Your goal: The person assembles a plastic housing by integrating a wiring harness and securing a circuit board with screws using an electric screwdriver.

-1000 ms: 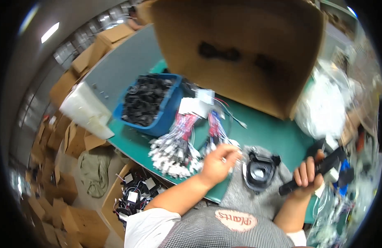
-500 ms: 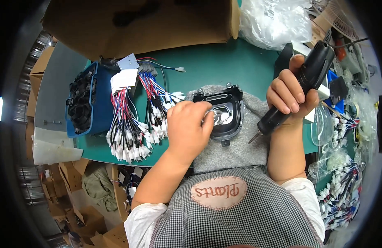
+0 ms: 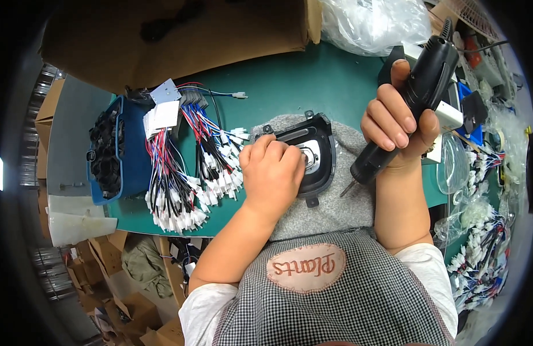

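Apron: fine blk/wht gingham check, bib style, covers chest. Oval pink patch sewn at bib top, stitched edge, red lettering. Shirt underneath: white, short sleeves, ending above elbows. Forearms bare; hands bare, no gloves, rings or watch visible.

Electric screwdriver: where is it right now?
In the head view the electric screwdriver is in the right hand, right of centre, raised with its bit angled down toward the black housing that the left hand presses on.
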`<state>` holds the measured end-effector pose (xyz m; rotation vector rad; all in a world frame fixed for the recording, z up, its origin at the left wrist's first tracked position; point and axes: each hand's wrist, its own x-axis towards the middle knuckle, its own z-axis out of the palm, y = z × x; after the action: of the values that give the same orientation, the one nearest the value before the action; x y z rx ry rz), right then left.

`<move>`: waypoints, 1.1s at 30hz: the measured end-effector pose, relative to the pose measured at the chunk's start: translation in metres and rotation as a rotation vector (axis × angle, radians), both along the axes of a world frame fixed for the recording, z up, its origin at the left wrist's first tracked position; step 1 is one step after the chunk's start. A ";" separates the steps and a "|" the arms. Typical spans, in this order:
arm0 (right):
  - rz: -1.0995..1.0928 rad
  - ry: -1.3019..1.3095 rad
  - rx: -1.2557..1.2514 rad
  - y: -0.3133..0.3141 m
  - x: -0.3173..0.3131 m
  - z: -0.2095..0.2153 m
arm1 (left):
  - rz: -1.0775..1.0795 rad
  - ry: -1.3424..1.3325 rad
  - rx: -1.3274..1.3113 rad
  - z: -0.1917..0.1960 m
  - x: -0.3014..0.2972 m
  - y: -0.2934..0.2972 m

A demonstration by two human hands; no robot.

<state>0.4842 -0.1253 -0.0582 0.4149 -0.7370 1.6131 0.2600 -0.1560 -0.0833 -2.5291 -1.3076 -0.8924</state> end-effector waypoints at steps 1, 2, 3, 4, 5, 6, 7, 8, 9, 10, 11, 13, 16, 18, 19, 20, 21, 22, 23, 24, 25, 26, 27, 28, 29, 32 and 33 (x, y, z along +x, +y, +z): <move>-0.001 0.000 -0.003 0.000 -0.001 0.000 | -0.005 -0.009 -0.025 -0.001 -0.002 -0.002; -0.002 0.001 -0.004 0.000 -0.001 -0.001 | -0.006 -0.007 -0.027 0.000 -0.004 -0.003; -0.009 -0.007 -0.013 0.000 -0.001 -0.001 | -0.008 -0.005 -0.062 0.002 -0.007 -0.005; -0.015 -0.016 -0.022 0.000 -0.001 -0.002 | -0.010 -0.003 -0.098 0.004 -0.009 -0.008; -0.016 -0.017 -0.022 0.000 -0.001 -0.002 | -0.010 -0.005 -0.098 0.007 -0.010 -0.010; -0.028 -0.024 -0.038 0.000 -0.001 -0.003 | -0.031 -0.004 -0.116 0.011 -0.010 -0.012; -0.041 -0.032 -0.055 0.000 -0.001 -0.003 | -0.051 -0.004 -0.134 0.014 -0.010 -0.014; -0.038 -0.034 -0.055 0.000 -0.002 -0.003 | -0.076 0.021 -0.171 0.016 -0.012 -0.017; -0.063 -0.046 -0.081 0.000 -0.003 -0.003 | -0.074 0.018 -0.171 0.017 -0.011 -0.018; -0.090 -0.059 -0.107 0.001 -0.003 -0.003 | -0.103 0.034 -0.224 0.016 -0.009 -0.019; -0.085 -0.062 -0.107 0.001 -0.004 -0.002 | -0.130 0.052 -0.278 0.016 -0.009 -0.020; -0.166 -0.115 -0.148 0.001 -0.003 0.001 | -0.145 0.076 -0.248 0.016 -0.010 -0.017; -0.193 -0.098 -0.190 0.000 -0.009 0.000 | -0.240 0.071 -0.297 0.009 -0.022 -0.010; -0.193 -0.091 -0.220 -0.004 -0.018 0.003 | -0.257 0.042 -0.336 0.006 -0.034 -0.011; -0.189 -0.085 -0.213 -0.004 -0.018 0.004 | -0.260 0.042 -0.350 0.008 -0.036 -0.011; -0.179 -0.077 -0.208 -0.005 -0.018 0.003 | -0.273 0.030 -0.369 0.005 -0.037 -0.012; -0.177 -0.074 -0.203 -0.007 -0.015 0.002 | -0.294 0.013 -0.386 0.002 -0.035 -0.011; -0.194 -0.084 -0.202 -0.009 -0.011 0.001 | -0.299 0.022 -0.391 0.003 -0.030 -0.010; -0.204 -0.088 -0.208 -0.010 -0.012 -0.002 | -0.296 0.034 -0.403 0.004 -0.030 -0.012; -0.203 -0.101 -0.209 -0.011 -0.012 -0.003 | -0.297 0.033 -0.393 0.007 -0.031 -0.013; -0.204 -0.113 -0.210 -0.009 -0.013 -0.005 | -0.299 0.032 -0.383 0.009 -0.034 -0.014; -0.184 -0.115 -0.198 -0.007 -0.014 -0.008 | -0.293 0.011 -0.346 0.011 -0.037 -0.017; -0.193 -0.117 -0.215 -0.007 -0.016 -0.009 | -0.271 0.012 -0.331 0.016 -0.043 -0.015; -0.189 -0.118 -0.224 -0.006 -0.018 -0.009 | -0.284 -0.043 -0.279 0.023 -0.050 -0.014; -0.192 -0.121 -0.231 -0.006 -0.019 -0.008 | -0.305 -0.097 -0.224 0.032 -0.055 -0.013; -0.187 -0.129 -0.250 0.000 -0.021 -0.014 | -0.197 -0.159 -0.087 0.071 -0.093 -0.005; -0.192 -0.131 -0.261 0.001 -0.022 -0.015 | -0.128 -0.177 0.002 0.084 -0.111 0.000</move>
<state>0.4620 -0.1246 -0.0732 0.0484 -0.6320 1.5390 0.1492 -0.1558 0.0003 -2.6073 -1.1991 -1.1675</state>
